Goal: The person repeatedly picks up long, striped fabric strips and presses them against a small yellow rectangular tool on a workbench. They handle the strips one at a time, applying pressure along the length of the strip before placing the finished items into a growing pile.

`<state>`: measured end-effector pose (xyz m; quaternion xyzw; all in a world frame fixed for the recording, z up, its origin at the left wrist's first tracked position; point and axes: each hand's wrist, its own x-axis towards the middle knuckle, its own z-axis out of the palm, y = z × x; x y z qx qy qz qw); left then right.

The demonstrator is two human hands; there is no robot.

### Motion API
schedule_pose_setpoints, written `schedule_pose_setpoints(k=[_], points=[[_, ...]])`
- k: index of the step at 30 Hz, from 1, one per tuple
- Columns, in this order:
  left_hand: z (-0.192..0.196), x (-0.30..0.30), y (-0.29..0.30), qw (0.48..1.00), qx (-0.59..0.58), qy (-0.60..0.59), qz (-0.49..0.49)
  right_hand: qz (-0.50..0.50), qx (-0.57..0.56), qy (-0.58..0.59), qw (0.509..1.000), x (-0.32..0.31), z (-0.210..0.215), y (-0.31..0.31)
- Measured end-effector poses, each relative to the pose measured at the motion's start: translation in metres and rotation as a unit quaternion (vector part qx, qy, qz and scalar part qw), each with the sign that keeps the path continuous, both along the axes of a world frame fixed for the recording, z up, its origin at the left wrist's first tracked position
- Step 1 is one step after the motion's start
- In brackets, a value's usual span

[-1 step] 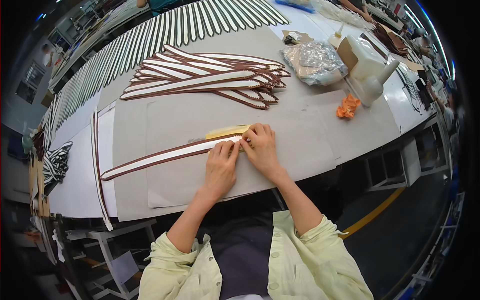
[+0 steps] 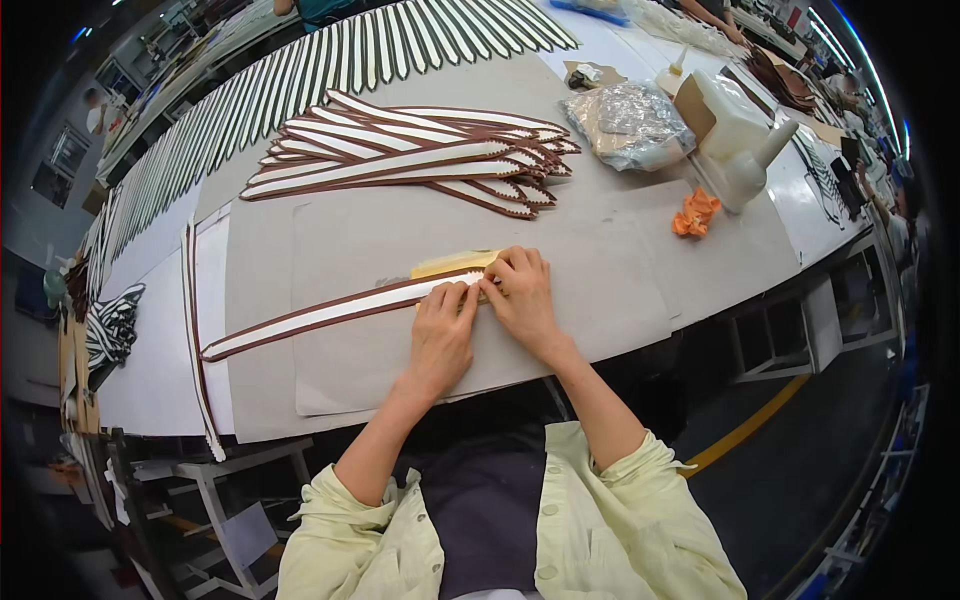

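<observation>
A long white strap (image 2: 345, 304) with brown edges lies slanting across the grey sheet, its pointed end to the left. At its toothed right end my left hand (image 2: 444, 330) is closed, fingertips pressed down on the strap. My right hand (image 2: 522, 300) pinches the same end, its fingertips touching those of my left. What lies right under the fingertips is hidden. A yellow piece (image 2: 450, 264), flat and thin, shows beneath and behind that end. Beyond my hands lies a heap of similar brown-edged straps (image 2: 400, 155), toothed ends mostly to the right.
Another strap (image 2: 195, 330) lies lengthwise at the left. Dark-edged strips (image 2: 350, 55) line the far side. To the right are a crumpled orange piece (image 2: 696, 213), a clear plastic bag (image 2: 632, 122) and a translucent bottle (image 2: 745, 175). A bundle of striped strips (image 2: 113, 325) sits far left.
</observation>
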<state>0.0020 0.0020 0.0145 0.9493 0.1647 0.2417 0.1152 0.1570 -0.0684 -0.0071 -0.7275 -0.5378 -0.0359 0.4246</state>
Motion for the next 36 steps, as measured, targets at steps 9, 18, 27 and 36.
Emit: schedule_pose_setpoints(k=[9, 18, 27, 36], points=[[-0.005, 0.0, -0.004, 0.999, 0.035, 0.002, 0.003, 0.041, 0.005, -0.016, 0.999, 0.016, 0.0, -0.001], [-0.004, 0.001, -0.007, 0.999, 0.042, 0.014, 0.007, 0.051, -0.003, 0.049, 0.998, 0.025, -0.002, 0.003], [-0.003, 0.007, -0.004, 0.999, 0.038, 0.023, 0.002, 0.055, -0.012, 0.056, 0.997, 0.032, -0.005, 0.008], [0.002, 0.015, -0.006, 0.997, 0.062, 0.042, 0.003, 0.07, -0.019, 0.074, 0.995, 0.039, -0.006, 0.01]])
